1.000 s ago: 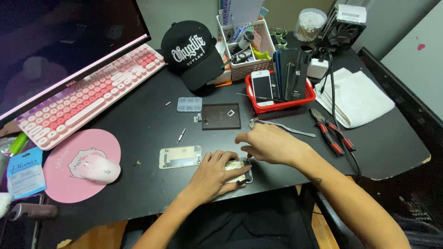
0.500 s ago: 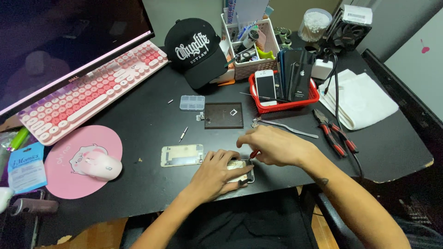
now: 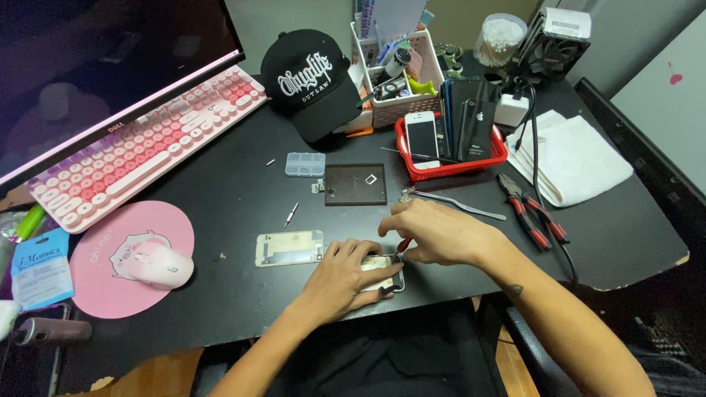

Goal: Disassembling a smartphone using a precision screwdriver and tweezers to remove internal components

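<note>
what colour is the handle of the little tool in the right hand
Red: the tool handle pinched in the right hand over the opened phone, head view.

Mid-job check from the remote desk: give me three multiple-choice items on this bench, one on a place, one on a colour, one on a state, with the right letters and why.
1. Where does the detached phone panel lie relative to the opened phone under the hands?
A. on the side toward the pink mouse pad
B. inside the red basket
C. on the keyboard

2. What colour is the handle of the small screwdriver in the right hand?
A. blue
B. red
C. green

3. What is the left hand doing?
A. lifted off the desk
B. gripping the mouse
C. resting on the opened phone, pressing it to the black desk

Answers:
1 A, the panel lies flat on the desk between the phone and the mouse pad.
2 B, a red handle shows between the fingers.
3 C, the fingers cover the phone's near end.
</note>
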